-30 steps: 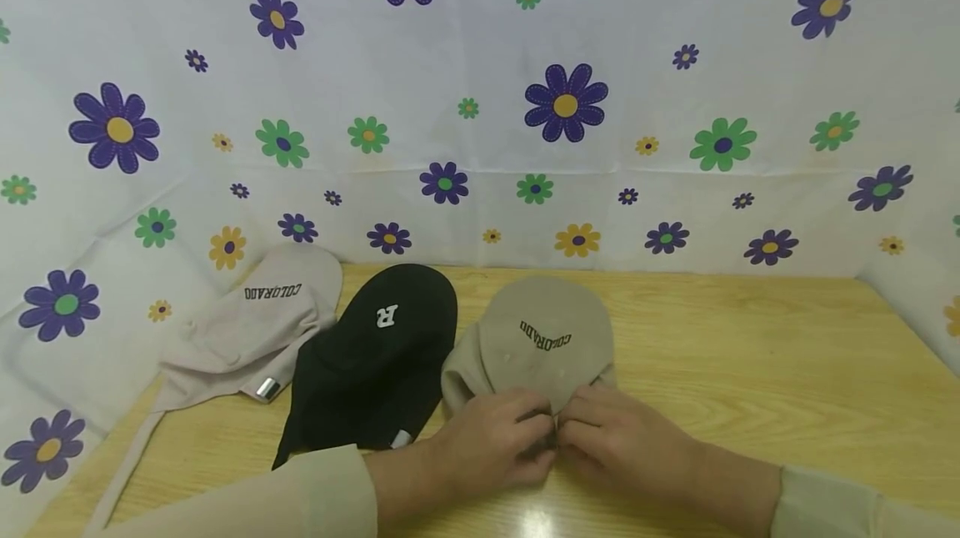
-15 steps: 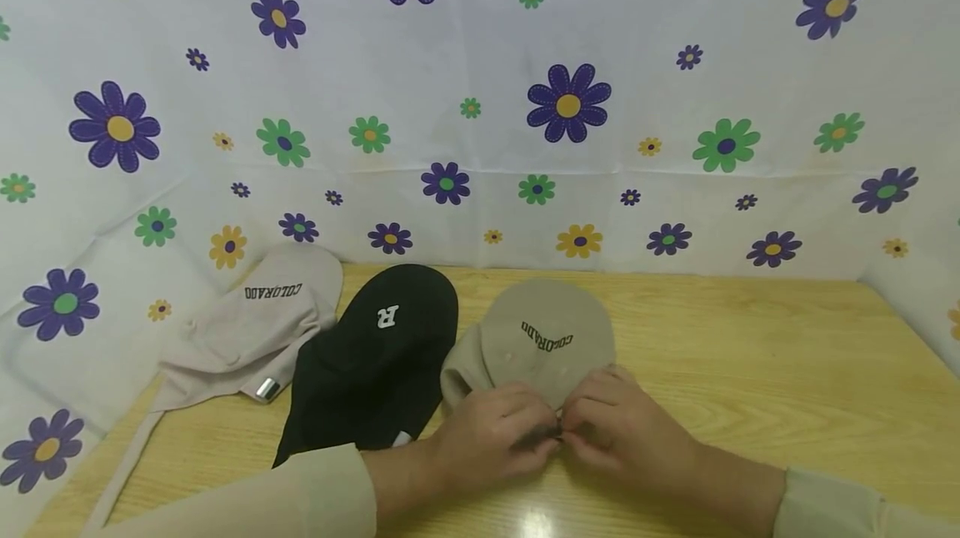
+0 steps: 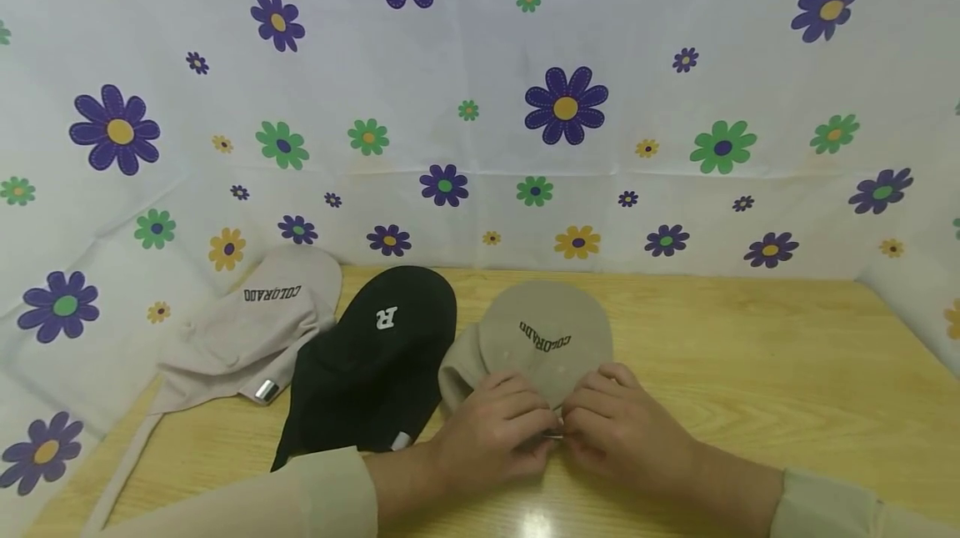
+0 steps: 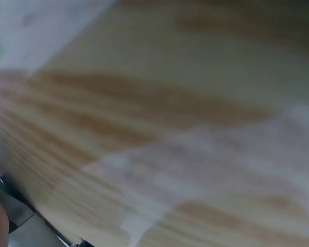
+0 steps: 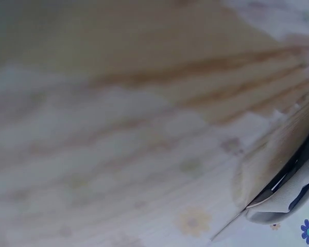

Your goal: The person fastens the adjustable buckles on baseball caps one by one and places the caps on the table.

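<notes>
Behind the black cap, one flowered cloth; beneath it, one wooden table. Three caps in all: the black one, one pale pink cap with a trailing strap to its left, one beige cap just to its right. Right of the black cap too, two hands close together, left hand and right hand, both with fingers curled in a pinch at the beige cap's near edge. Left of the black cap's lower part, one metal clasp on the pink cap.
</notes>
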{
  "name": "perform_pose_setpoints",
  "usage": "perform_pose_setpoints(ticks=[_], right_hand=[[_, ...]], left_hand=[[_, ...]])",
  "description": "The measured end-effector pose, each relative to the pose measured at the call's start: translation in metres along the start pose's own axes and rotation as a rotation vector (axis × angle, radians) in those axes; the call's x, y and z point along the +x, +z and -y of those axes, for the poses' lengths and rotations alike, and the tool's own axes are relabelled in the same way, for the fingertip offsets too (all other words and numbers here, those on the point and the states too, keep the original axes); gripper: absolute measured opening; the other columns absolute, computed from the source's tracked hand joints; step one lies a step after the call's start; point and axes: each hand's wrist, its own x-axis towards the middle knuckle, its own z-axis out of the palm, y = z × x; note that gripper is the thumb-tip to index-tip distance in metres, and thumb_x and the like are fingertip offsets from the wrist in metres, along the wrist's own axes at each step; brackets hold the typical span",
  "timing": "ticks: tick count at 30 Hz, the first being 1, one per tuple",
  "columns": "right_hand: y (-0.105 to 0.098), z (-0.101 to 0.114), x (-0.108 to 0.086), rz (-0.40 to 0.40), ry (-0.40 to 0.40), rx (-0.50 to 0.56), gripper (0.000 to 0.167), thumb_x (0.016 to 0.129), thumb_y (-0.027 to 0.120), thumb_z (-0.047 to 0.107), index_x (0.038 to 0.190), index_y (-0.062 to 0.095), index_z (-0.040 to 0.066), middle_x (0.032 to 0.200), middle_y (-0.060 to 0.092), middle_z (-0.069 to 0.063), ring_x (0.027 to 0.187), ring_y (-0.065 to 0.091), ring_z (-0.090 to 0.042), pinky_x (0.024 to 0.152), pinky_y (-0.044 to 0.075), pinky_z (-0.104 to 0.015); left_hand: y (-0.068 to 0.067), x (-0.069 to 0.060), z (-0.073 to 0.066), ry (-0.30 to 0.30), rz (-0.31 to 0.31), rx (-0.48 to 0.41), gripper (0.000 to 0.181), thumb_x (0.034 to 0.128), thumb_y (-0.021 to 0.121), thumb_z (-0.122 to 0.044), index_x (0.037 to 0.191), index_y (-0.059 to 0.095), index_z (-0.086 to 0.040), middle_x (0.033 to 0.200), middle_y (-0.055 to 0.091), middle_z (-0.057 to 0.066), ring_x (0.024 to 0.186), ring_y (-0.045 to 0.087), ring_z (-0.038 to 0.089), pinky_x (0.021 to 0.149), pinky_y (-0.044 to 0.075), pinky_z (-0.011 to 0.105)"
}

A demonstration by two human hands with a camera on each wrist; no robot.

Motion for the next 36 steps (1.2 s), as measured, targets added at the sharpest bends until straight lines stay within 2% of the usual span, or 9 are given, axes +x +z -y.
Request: perform_pose_setpoints(ticks=[4, 10, 17, 25, 32, 36], right_hand=[[0.0011, 0.0005, 0.0002, -0.001, -0.008, -0.001, 0.018, 0.092, 0.053, 0.015, 0.081, 0.067, 0.013, 0.087, 0.066, 0.006, 0.084, 0.06, -0.012, 0.087, 0.041, -0.029], [0.0019, 0.0005, 0.0014, -0.004, -0.012, 0.001, 0.018, 0.091, 0.051, 0.013, 0.08, 0.066, 0.012, 0.088, 0.066, 0.004, 0.085, 0.06, -0.014, 0.082, 0.046, -0.029], [0.0033, 0.0007, 0.0015, -0.019, -0.029, -0.017, 0.023, 0.093, 0.046, 0.015, 0.078, 0.063, 0.012, 0.086, 0.065, 0.004, 0.083, 0.06, -0.015, 0.08, 0.046, -0.029], [0.0033, 0.0001, 0.0017, -0.004, -0.035, -0.015, 0.004, 0.08, 0.058, 0.01, 0.077, 0.06, 0.013, 0.085, 0.061, 0.004, 0.083, 0.057, -0.016, 0.082, 0.043, -0.031], [0.0023, 0.0017, 0.0023, 0.005, -0.025, -0.026, 0.004, 0.075, 0.06, 0.011, 0.075, 0.057, 0.014, 0.083, 0.061, 0.005, 0.082, 0.057, -0.015, 0.082, 0.043, -0.03], [0.0018, 0.002, 0.0026, -0.002, -0.027, -0.031, 0.006, 0.072, 0.059, 0.01, 0.074, 0.055, 0.014, 0.081, 0.058, 0.006, 0.08, 0.055, -0.014, 0.081, 0.042, -0.03]], left_hand=[[0.0011, -0.001, -0.0008, -0.004, 0.002, 0.008, 0.015, 0.0756, 0.076, -0.012, 0.089, 0.071, -0.015, 0.087, 0.068, -0.008, 0.085, 0.06, 0.007, 0.085, 0.048, 0.024], [0.0024, -0.0011, -0.0008, -0.002, -0.001, -0.016, 0.012, 0.0787, 0.074, -0.011, 0.09, 0.071, -0.014, 0.088, 0.067, -0.007, 0.085, 0.06, 0.007, 0.082, 0.048, 0.022], [0.0023, -0.0013, 0.0, -0.006, 0.016, -0.02, 0.014, 0.0783, 0.076, -0.012, 0.091, 0.071, -0.014, 0.089, 0.067, -0.007, 0.086, 0.06, 0.007, 0.083, 0.049, 0.021], [0.0009, -0.0022, -0.0006, 0.0, 0.03, -0.007, 0.013, 0.0794, 0.075, -0.014, 0.092, 0.072, -0.015, 0.09, 0.067, -0.008, 0.088, 0.06, 0.006, 0.085, 0.049, 0.021], [0.0001, -0.0007, -0.001, 0.014, 0.03, -0.001, 0.013, 0.0789, 0.074, -0.013, 0.091, 0.072, -0.014, 0.088, 0.067, -0.007, 0.087, 0.06, 0.007, 0.084, 0.049, 0.021], [-0.0005, -0.0001, -0.0018, 0.0, 0.035, -0.007, 0.014, 0.0779, 0.074, -0.012, 0.091, 0.072, -0.015, 0.089, 0.067, -0.008, 0.087, 0.06, 0.006, 0.084, 0.049, 0.02]])
